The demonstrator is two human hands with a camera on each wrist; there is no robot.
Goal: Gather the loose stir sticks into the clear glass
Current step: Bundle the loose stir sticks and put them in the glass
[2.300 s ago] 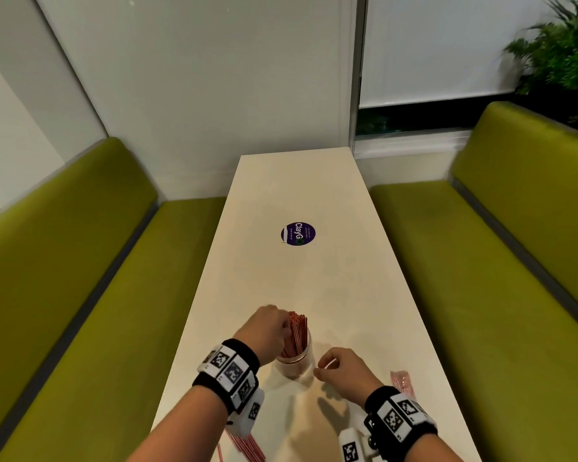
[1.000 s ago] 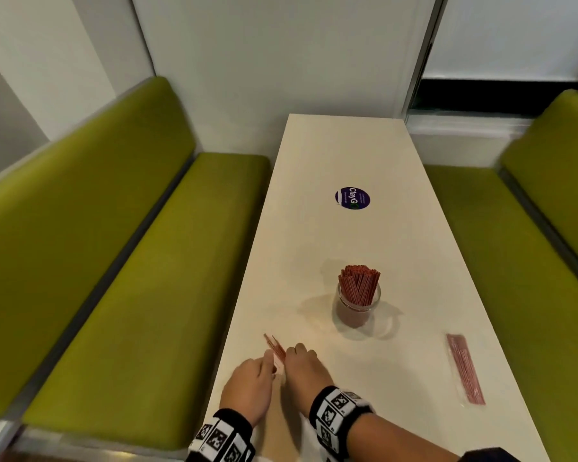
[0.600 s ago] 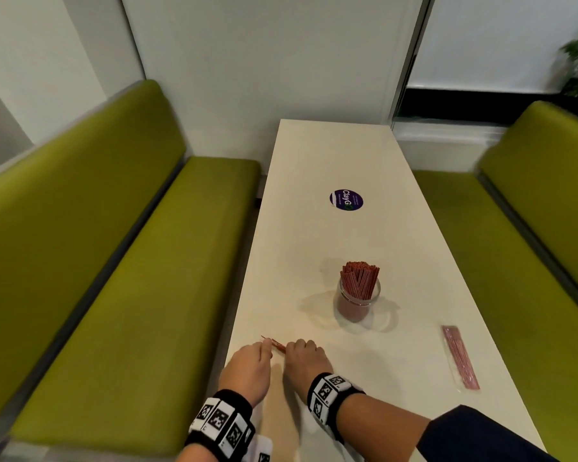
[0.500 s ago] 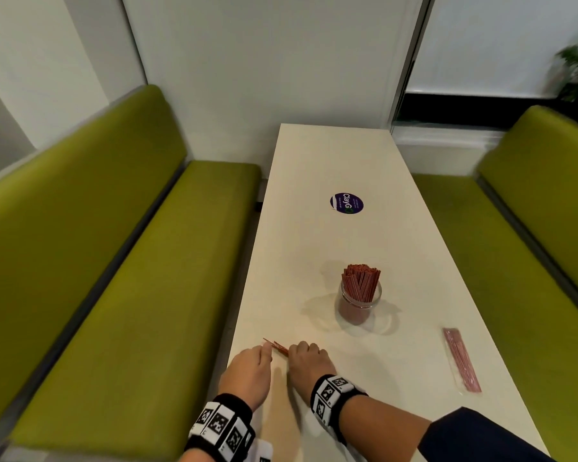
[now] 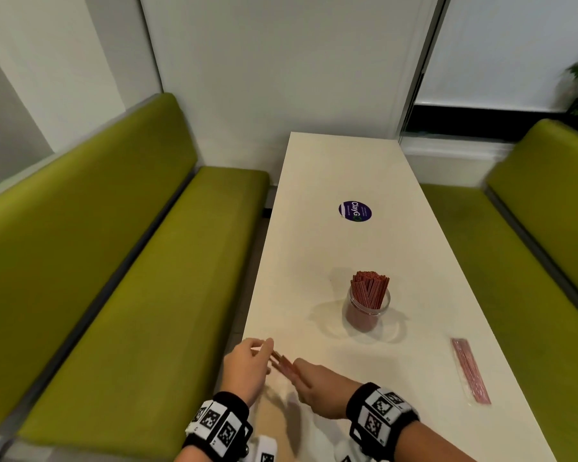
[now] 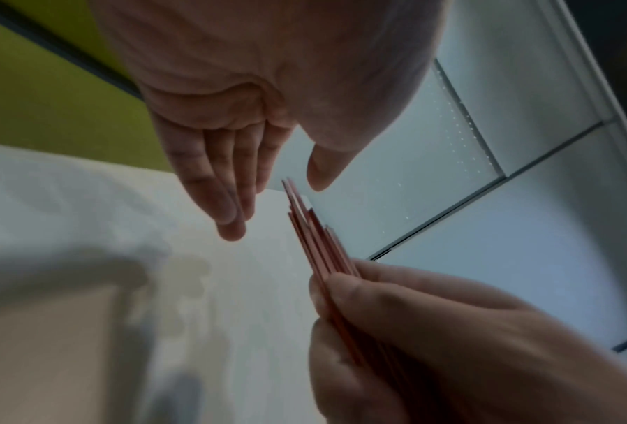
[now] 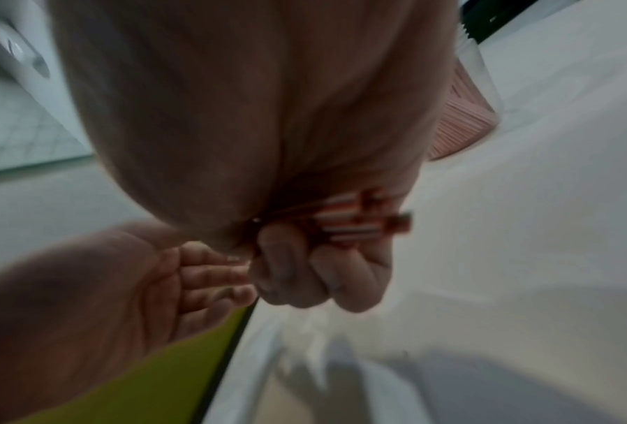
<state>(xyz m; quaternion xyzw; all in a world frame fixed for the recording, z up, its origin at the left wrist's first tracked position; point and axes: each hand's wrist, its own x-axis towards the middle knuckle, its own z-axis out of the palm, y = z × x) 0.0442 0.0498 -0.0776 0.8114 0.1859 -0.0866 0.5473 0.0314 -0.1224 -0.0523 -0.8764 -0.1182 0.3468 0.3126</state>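
Observation:
A clear glass (image 5: 367,308) packed with red stir sticks stands mid-table; it also shows in the right wrist view (image 7: 461,114). My right hand (image 5: 317,385) grips a small bundle of loose red stir sticks (image 5: 282,361) near the table's left edge, fingers curled round them (image 7: 355,223). In the left wrist view the bundle (image 6: 315,238) points up out of the right hand (image 6: 395,315). My left hand (image 5: 247,365) is just left of the stick ends, its fingers (image 6: 232,226) straight and thumb apart, holding nothing.
A sealed pack of stir sticks (image 5: 469,370) lies near the table's right edge. A round purple sticker (image 5: 355,211) sits farther up the white table (image 5: 331,168). Green benches (image 5: 114,295) flank both sides; the hands work at the left edge.
Both hands were pressed low on the table over the loose sticks. Now my right hand has the bundle gripped and raised a little, and my left hand has opened beside it.

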